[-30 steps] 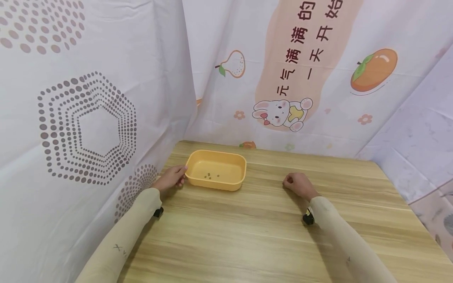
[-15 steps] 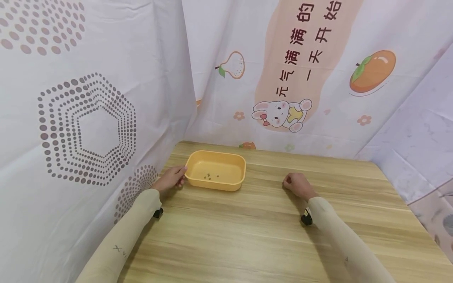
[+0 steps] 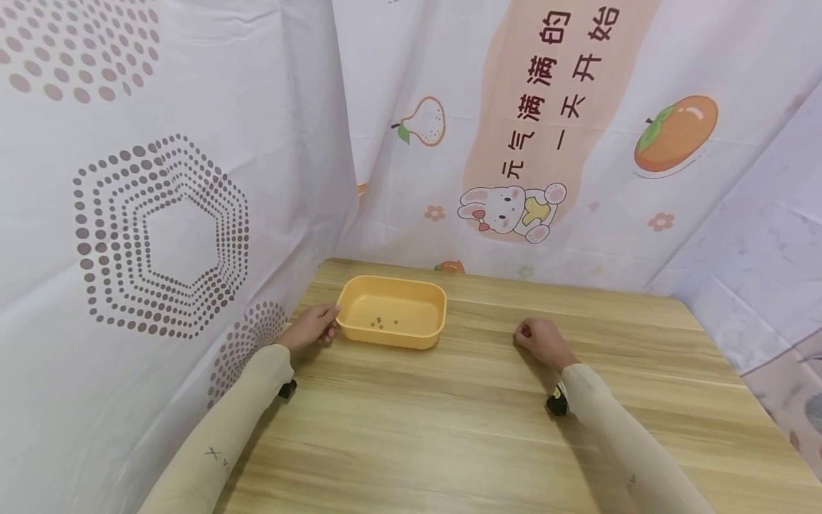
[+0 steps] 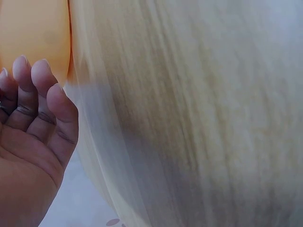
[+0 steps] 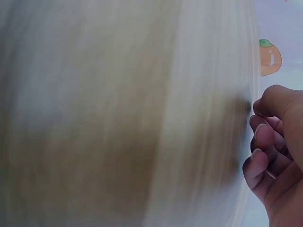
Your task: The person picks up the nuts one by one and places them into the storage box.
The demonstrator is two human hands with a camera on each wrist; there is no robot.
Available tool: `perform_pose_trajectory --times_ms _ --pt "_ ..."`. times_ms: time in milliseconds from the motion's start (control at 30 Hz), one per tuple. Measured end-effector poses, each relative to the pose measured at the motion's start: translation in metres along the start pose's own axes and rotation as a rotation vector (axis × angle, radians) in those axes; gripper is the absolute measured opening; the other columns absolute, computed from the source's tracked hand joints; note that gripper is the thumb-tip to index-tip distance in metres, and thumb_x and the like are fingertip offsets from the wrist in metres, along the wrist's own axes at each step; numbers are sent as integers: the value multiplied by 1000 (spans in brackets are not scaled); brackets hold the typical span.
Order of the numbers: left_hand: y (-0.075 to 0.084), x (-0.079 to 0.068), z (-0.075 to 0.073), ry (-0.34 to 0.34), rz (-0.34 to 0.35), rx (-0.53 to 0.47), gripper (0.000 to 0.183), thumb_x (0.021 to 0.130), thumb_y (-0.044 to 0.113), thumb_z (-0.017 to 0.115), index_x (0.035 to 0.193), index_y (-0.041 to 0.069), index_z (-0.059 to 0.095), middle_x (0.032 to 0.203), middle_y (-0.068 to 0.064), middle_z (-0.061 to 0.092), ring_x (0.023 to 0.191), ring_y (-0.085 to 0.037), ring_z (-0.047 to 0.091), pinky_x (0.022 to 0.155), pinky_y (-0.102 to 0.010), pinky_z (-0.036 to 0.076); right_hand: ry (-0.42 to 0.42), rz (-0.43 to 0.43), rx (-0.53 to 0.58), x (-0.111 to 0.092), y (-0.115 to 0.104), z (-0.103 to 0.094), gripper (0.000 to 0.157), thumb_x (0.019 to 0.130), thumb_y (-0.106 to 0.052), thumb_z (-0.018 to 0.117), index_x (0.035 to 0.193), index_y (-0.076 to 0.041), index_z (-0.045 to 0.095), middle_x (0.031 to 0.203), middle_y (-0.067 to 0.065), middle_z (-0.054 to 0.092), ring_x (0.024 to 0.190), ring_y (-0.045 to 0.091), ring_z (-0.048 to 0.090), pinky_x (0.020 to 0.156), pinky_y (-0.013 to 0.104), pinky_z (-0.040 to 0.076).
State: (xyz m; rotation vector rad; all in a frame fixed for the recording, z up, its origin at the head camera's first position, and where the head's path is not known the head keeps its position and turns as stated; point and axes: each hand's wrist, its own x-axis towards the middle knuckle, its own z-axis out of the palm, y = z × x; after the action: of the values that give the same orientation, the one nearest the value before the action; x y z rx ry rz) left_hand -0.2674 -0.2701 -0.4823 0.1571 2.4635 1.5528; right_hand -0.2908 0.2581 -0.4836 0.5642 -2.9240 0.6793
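Note:
A shallow yellow-orange plastic basin (image 3: 392,341) stands at the back left of the wooden table. Several tiny dark pieces (image 3: 379,320) lie on its floor, too small to tell their kind. My left hand (image 3: 311,327) grips the basin's left end; in the left wrist view its curled fingers (image 4: 40,75) are against the yellow wall, and the thumb is out of sight. To the right of the basin, apart from it, my right hand (image 3: 542,338) is low over the table with fingers curled and thumb against the index finger. Nothing shows clearly between those fingertips (image 5: 258,158).
The wood-grain table (image 3: 443,428) extends in front of and between both arms. A white patterned curtain (image 3: 193,235) hangs close along the left side, and a printed curtain (image 3: 398,193) closes off the back. Small black devices (image 3: 557,401) are strapped at both wrists.
The whole head view has shifted slightly. Both hands and the basin keep their places.

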Motion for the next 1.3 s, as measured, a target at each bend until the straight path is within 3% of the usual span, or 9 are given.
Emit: perform_pose_trajectory --times_ms 233,733,1300 --pt "1 1 0 -5 2 6 38 105 35 37 96 4 56 75 -10 57 61 -18 53 52 -29 49 -4 -4 3 4 -3 3 9 92 -14 61 87 -10 69 81 0 66 75 15 61 68 36 52" --pt "2 0 0 -8 2 0 39 104 37 37 97 4 56 75 -10 57 61 -18 54 53 -29 49 -4 3 9 4 -9 3 11 93 -15 59 87 -14 68 81 -3 65 75 13 60 68 33 51" --pt "3 -1 1 -8 -4 -14 37 105 34 36 97 3 55 75 -9 55 62 -19 52 53 -28 48 -23 2 49 7 -24 -3 11 92 -15 59 89 -10 69 81 -1 65 72 12 58 64 31 48"
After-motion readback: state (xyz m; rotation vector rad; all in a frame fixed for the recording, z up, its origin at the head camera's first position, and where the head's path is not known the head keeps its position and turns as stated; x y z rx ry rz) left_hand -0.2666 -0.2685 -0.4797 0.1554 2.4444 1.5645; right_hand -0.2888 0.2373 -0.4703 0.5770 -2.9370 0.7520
